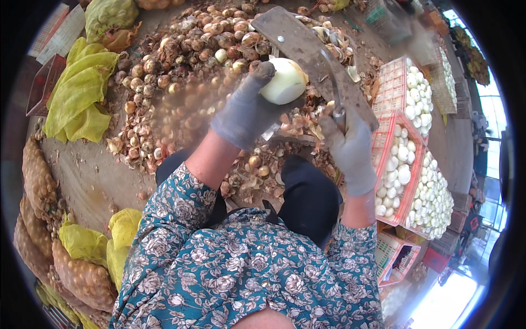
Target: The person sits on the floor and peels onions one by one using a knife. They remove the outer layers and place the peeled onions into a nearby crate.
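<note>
A large peeled onion [283,82] rests in my left hand [248,109], which wears a grey glove; the onion's surface is pale, with a browner patch at its right side. My gloved right hand [349,148] grips the handle of a knife [333,78] with a narrow, curved blade pointing up and away from me. The blade is apart from the onion, to its right. Beneath both lies a long, worn wooden board [314,53], slanting from the upper middle towards the right, with a small white scrap on it.
Unpeeled onions [205,41] and loose skins cover the floor ahead. Crates [396,164] of peeled onions stand at the right. Yellow mesh bags [78,94] lie at the left, above filled onion sacks [82,275]. My knees are below the board.
</note>
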A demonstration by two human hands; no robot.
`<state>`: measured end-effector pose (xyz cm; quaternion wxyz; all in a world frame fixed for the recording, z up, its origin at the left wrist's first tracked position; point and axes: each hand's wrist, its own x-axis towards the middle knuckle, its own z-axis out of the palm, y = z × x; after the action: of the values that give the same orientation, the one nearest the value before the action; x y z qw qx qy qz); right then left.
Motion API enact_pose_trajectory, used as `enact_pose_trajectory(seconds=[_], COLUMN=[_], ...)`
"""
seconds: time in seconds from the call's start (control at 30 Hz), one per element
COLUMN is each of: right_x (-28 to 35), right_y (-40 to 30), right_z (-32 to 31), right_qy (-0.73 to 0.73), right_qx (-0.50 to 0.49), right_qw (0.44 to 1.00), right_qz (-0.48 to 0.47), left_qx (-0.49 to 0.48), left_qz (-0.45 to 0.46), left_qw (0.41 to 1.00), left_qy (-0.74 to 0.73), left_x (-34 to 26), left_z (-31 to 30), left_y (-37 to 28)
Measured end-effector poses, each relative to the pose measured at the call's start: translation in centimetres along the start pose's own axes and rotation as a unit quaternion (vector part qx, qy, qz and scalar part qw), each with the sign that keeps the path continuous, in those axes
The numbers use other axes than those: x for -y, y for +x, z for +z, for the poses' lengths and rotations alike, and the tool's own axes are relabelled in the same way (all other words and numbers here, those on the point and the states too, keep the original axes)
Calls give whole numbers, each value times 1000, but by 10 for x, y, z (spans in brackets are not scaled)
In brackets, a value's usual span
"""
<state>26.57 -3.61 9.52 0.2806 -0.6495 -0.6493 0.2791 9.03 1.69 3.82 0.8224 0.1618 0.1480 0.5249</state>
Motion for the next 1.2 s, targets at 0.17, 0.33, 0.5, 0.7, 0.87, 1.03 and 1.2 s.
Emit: enact_pose_trajectory(seconds=[0.17,0.33,0.5,0.7,0.87,1.03,1.2], right_x=[25,-20,-24,-6,-42,-22,23], right_y=[23,63,51,14,30,20,21], right_z=[5,-6,-15,3,-2,-7,-5], right_qy=[-88,-87,-117,-286,-382,-120,-110], right_qx=[-119,-62,-69,-70,-145,-67,-28], right_qw=[968,990,989,916,889,979,974], right_qz=[-202,-87,-52,-271,-206,-151,-198], left_qx=[16,56,34,38,20,16,23], left_qz=[-43,-27,-16,40,27,-55,-93], left_qw=[994,987,993,947,933,978,982], left_qy=[95,146,115,316,357,201,161], left_x=[1,-3,-7,-5,4,-4,-4], left_z=[-4,-2,1,-6,-18,-5,-2], left_y=[1,-3,-6,-3,1,-3,-3])
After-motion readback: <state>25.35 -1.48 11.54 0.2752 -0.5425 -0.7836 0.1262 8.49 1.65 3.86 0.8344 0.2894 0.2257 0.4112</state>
